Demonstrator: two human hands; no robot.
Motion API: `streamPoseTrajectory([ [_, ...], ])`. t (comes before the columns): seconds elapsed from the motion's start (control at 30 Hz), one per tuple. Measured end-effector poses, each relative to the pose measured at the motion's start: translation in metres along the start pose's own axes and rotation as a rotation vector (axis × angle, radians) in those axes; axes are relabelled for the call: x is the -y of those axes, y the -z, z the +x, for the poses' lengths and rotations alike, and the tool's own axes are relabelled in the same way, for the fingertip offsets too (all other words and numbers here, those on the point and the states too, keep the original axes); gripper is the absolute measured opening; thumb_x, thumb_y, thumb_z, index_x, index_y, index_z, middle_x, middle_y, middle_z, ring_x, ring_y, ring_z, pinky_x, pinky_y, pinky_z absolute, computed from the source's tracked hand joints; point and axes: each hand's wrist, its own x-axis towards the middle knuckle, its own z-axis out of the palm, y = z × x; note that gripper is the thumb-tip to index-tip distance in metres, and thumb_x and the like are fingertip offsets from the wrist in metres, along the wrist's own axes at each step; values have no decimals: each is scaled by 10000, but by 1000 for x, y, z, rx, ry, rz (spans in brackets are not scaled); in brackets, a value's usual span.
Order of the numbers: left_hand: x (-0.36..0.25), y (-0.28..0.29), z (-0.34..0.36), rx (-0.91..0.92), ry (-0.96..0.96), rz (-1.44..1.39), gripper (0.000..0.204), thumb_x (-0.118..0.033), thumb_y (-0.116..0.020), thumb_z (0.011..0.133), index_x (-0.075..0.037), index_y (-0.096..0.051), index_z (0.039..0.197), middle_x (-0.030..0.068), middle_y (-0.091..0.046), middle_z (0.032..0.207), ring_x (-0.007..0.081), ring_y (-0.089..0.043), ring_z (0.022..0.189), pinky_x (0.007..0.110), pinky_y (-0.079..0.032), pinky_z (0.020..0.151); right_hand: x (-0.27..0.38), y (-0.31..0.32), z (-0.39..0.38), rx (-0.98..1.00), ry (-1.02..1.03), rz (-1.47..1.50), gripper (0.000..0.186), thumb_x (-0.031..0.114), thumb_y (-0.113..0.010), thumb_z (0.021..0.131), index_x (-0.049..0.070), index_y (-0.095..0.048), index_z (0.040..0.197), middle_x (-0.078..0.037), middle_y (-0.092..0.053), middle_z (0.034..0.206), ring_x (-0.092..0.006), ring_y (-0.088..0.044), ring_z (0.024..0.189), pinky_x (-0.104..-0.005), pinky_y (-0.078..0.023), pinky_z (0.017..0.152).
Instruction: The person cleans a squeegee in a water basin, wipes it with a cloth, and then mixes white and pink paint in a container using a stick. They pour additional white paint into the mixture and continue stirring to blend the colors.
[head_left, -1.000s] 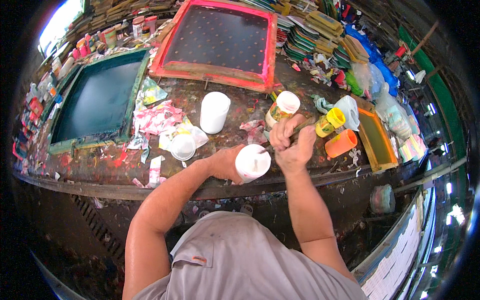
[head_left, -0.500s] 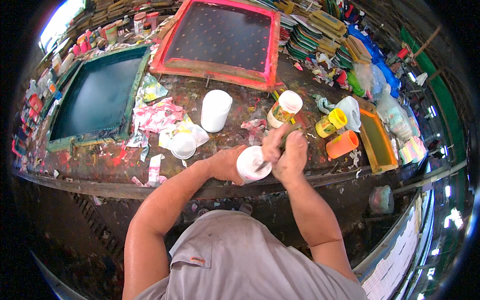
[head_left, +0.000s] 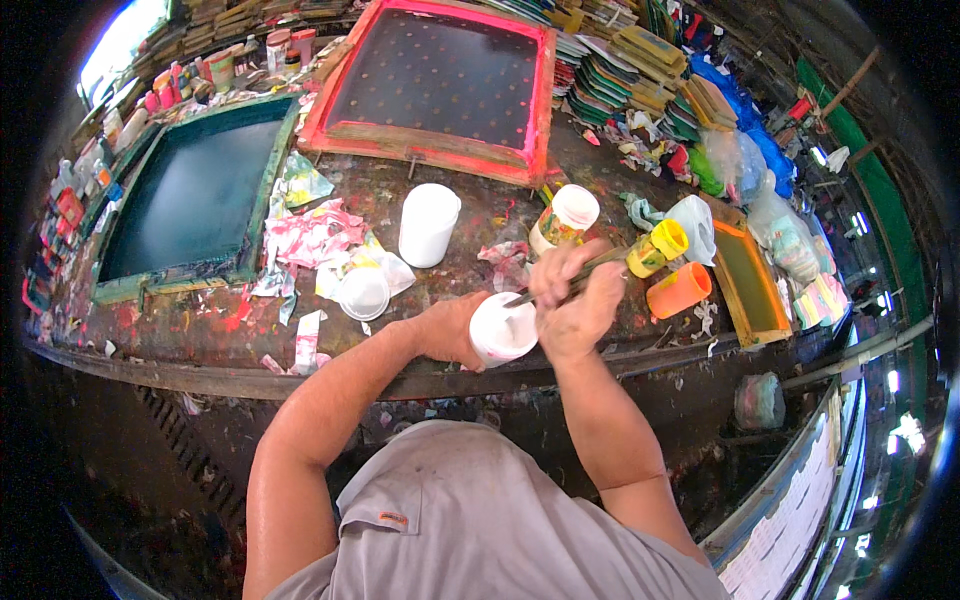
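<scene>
My left hand (head_left: 458, 327) is wrapped round the side of an open white tub (head_left: 505, 335) near the bench's front edge, with white material inside. My right hand (head_left: 575, 295), fingers curled, grips a thin stirring stick (head_left: 608, 257) that slants down into that tub. Just behind are a labelled pot with a white top (head_left: 575, 205), a yellow jar (head_left: 658, 245) and an orange cup (head_left: 678, 290) on its side. A tall white container (head_left: 428, 225) stands upright at the back left of my hands, and a white round lid (head_left: 364, 298) lies on paper scraps.
A stained bench (head_left: 200, 335) holds a green-framed screen (head_left: 190, 195) at left, a pink-framed screen (head_left: 435, 80) at back, crumpled paper (head_left: 315, 240), stacked boards (head_left: 600, 95), plastic bags (head_left: 790, 245) and a yellow screen frame (head_left: 750, 285) at right. A rail (head_left: 860, 350) runs beside.
My right hand has moved back and forth slightly with the stick, its grip and angle shifting over the tub. My left hand stays on the tub with little movement.
</scene>
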Motion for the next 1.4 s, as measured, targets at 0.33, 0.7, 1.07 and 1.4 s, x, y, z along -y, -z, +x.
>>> streamPoseTrajectory([
  [0.33,1,-1,-2,14,47,-30,1156,-347,-1016,606,-94,-465,1590,200,-716,1415,385,-689,1327,490,-545,1137,2,-8,-5,-43,-4,-14,618,704,-475,1132,116,-507,943,18,-360,671,-123,-312,549,-314,-282,512],
  [0.7,7,-4,1,21,53,-32,1201,-297,-1024,586,-123,-451,1628,176,-710,1458,368,-687,1342,473,-531,1177,6,7,-12,127,-150,81,628,716,-471,1125,118,-504,936,12,-377,664,-123,-326,543,-315,-288,497],
  [1.07,9,-6,1,16,44,-49,1219,-305,-1030,589,-141,-431,1638,175,-712,1450,376,-681,1345,481,-530,1165,18,25,-6,329,-317,171,627,689,-442,1145,108,-510,921,12,-392,670,-125,-361,568,-321,-333,553],
  [1.4,4,-4,0,26,96,-16,1206,-351,-1036,589,-99,-446,1611,193,-710,1445,380,-679,1351,490,-541,1155,20,23,-6,311,-344,205,657,703,-415,1145,101,-510,901,4,-380,659,-128,-350,557,-317,-320,528],
])
